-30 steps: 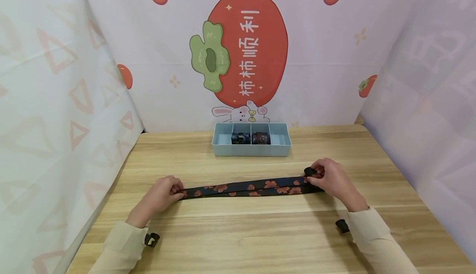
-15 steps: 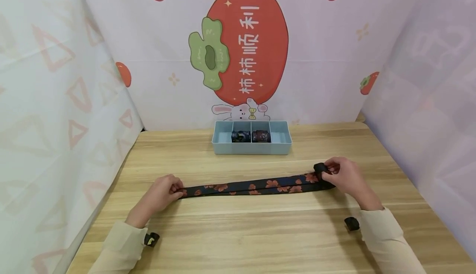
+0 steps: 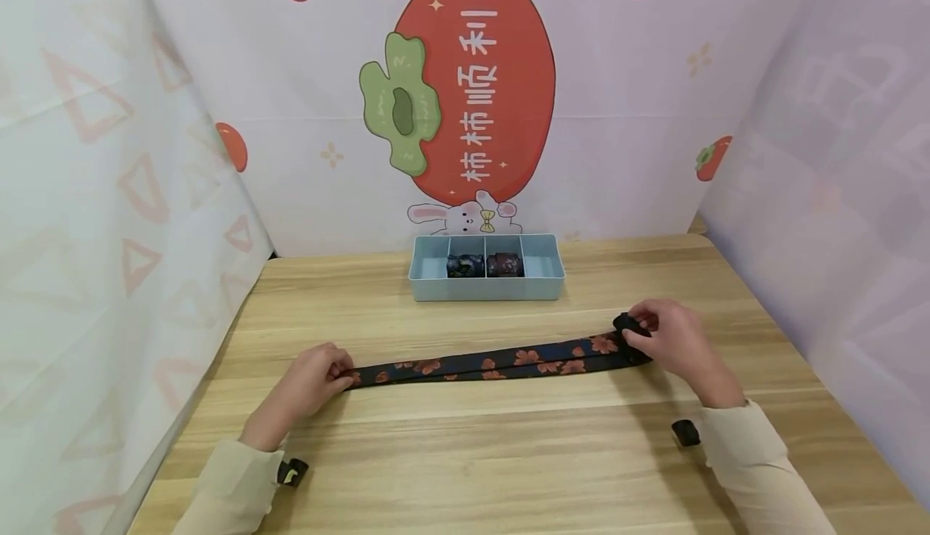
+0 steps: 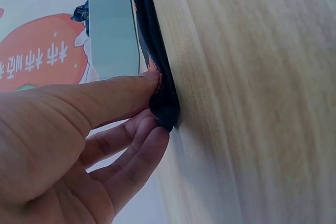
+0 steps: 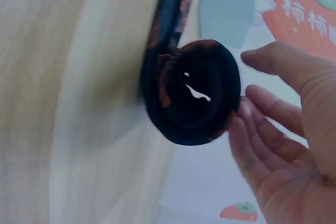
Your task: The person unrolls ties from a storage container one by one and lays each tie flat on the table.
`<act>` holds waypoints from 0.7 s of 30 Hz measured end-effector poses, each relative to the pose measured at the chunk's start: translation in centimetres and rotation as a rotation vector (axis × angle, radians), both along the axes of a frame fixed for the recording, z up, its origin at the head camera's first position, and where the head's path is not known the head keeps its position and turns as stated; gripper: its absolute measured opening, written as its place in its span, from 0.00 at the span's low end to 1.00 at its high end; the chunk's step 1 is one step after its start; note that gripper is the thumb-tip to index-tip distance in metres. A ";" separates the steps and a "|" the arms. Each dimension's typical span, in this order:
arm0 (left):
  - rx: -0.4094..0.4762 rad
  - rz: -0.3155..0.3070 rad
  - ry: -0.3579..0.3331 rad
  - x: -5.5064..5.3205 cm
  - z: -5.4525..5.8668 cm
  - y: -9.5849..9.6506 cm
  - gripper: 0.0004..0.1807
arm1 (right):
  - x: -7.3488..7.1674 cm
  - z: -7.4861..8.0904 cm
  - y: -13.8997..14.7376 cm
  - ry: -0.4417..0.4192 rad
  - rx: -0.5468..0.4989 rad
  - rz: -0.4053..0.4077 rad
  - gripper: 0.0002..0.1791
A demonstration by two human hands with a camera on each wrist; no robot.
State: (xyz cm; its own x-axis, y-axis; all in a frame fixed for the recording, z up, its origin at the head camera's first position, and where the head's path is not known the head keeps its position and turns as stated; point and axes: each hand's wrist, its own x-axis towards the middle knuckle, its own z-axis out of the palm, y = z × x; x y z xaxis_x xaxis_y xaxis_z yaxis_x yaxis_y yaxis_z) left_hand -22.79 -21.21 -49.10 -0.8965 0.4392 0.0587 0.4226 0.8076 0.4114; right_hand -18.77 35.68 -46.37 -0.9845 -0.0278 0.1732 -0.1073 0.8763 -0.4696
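Note:
A dark necktie [image 3: 465,365] with reddish flowers lies stretched across the table, two layers overlapping. At its left end, my left hand [image 3: 311,378] pinches the tip between thumb and fingers; the left wrist view shows the thumb [image 4: 123,95] pressing the folded end close to the wood. The right end is wound into a roll [image 5: 226,93] standing on edge with a hollow middle. My right hand [image 3: 672,343] holds the outer side of this roll, fingertips against its edge and the thumb tip right beside it.
A pale blue box [image 3: 487,290] with several compartments stands at the back of the wooden table [image 3: 465,462]. Its two middle compartments hold a dark blue roll [image 3: 465,265] and a dark red roll [image 3: 504,265]. A printed cloth [image 3: 617,115] hangs behind.
My right hand and the rolled end have moved to the right, and a longer flat stretch of necktie shows. My left hand has stayed at the left end. The whole view has shifted slightly.

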 end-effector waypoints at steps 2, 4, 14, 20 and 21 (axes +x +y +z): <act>0.003 0.000 -0.003 0.0 0.0 -0.1 0.04 | -0.2 -0.1 -0.2 0.021 0.017 0.020 0.17; 0.004 0.002 -0.008 0.0 0.0 -0.2 0.04 | -0.3 -0.4 -0.2 0.032 0.029 0.030 0.19; 0.002 0.033 -0.020 0.0 -0.1 -1.8 0.04 | -0.3 -1.7 0.5 0.032 0.017 0.010 0.20; -0.001 0.028 -0.007 0.1 0.0 -2.1 0.04 | 0.0 -1.6 1.4 0.004 -0.047 -0.033 0.19; -0.003 0.024 -0.004 0.1 0.1 -2.0 0.04 | 0.0 -1.6 1.6 -0.005 -0.058 -0.042 0.19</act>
